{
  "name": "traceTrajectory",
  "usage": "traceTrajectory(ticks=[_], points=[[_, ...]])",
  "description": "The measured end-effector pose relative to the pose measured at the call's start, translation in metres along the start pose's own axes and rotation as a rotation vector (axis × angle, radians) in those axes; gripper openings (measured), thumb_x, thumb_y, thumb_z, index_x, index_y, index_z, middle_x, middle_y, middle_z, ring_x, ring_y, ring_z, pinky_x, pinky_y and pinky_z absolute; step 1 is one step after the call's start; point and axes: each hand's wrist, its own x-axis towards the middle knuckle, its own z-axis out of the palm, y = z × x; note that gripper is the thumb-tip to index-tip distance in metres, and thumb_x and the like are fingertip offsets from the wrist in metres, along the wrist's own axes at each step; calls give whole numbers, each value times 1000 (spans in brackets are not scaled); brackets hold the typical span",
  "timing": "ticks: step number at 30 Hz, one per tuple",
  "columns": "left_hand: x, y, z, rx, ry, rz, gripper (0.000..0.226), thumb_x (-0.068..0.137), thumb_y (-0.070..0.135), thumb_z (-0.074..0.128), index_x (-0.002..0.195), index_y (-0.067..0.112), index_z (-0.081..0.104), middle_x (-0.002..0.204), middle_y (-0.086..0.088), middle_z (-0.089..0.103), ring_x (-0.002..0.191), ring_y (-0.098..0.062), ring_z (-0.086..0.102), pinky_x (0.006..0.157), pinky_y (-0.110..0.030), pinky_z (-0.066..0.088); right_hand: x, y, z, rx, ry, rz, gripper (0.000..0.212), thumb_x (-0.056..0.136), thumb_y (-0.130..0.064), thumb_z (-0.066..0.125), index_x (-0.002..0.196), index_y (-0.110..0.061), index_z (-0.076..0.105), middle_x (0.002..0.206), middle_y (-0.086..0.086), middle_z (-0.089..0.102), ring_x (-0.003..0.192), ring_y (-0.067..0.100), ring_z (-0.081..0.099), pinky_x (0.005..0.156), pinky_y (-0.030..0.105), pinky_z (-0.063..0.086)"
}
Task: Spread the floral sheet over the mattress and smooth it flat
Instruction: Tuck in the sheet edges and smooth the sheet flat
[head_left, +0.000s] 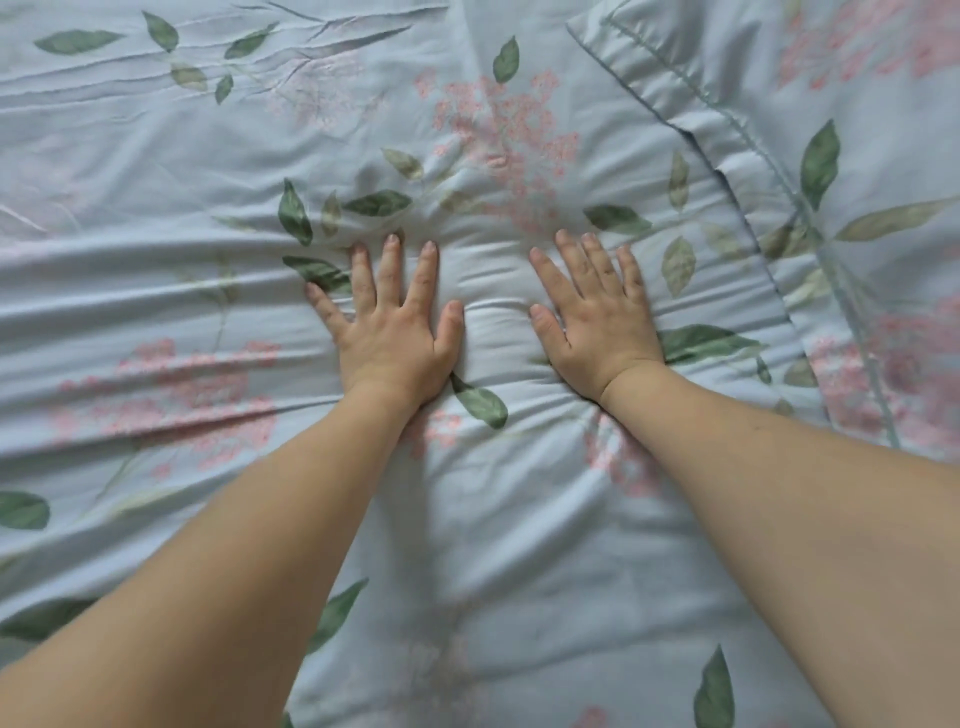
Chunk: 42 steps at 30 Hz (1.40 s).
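clearly the sheet already covers everything in view, pale blue with pink blossoms and green leaves; no bare mattress shows. at the left of the frame long ridges run sideways across it, with finer creases in the upper left.

in the middle, the left hand lies palm down, fingers straight and fanned, pressing the cloth and holding nothing. just beside it the right hand does the same, flat and spread. between and around them the fabric puckers into small folds that radiate from the wrists.

at the right, a pillow in matching print lies on the sheet, its stitched edge running diagonally.

the cloth looks thin, light and soft, so it will likely bunch ahead of a push rather than slide. flat palms sweeping outward toward the left ridges seem the better way; for stubborn folds, pinching an edge and tugging taut would probably serve, though no edge is in view.
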Motion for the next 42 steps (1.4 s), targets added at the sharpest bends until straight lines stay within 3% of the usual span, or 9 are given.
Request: traceTrajectory(ticks=[5,12,23,32,42], points=[[-44,-6,-7,-51,-100,63,66,90,64,16,151,43,1,161,8,-8,147,-19,-14,109,-66,-12,-65,-18,-2,53,-60,66,76,85,-55,4,154,-23,10,162,-3,5,149,16,2,120,41,-5],[-139,-13,-10,-77,-196,114,64,92,64,17,151,43,4,161,10,-6,148,-17,-10,113,-59,-11,-155,-45,4,10,-66,76,74,90,-53,22,151,-12,26,158,6,23,146,22,22,118,41,4],[-231,-25,-9,-19,-201,177,61,93,61,19,149,47,0,161,9,-6,147,-18,-12,113,-57,-12,-238,-63,9,-24,-96,36,65,91,-50,29,147,-19,38,153,3,36,141,27,33,114,47,14],[-292,-25,-7,1,-252,158,62,92,62,18,150,45,3,161,9,-6,147,-18,-12,114,-55,-12,-301,-75,13,-20,-145,22,67,90,-52,29,146,-16,39,152,2,38,141,24,33,114,44,11],[-369,-31,-19,41,-346,173,62,90,65,22,148,44,13,159,5,9,144,-24,5,114,-48,9,-380,-89,1,25,-263,2,69,86,-53,34,143,-16,45,150,4,40,138,27,40,111,43,16]])
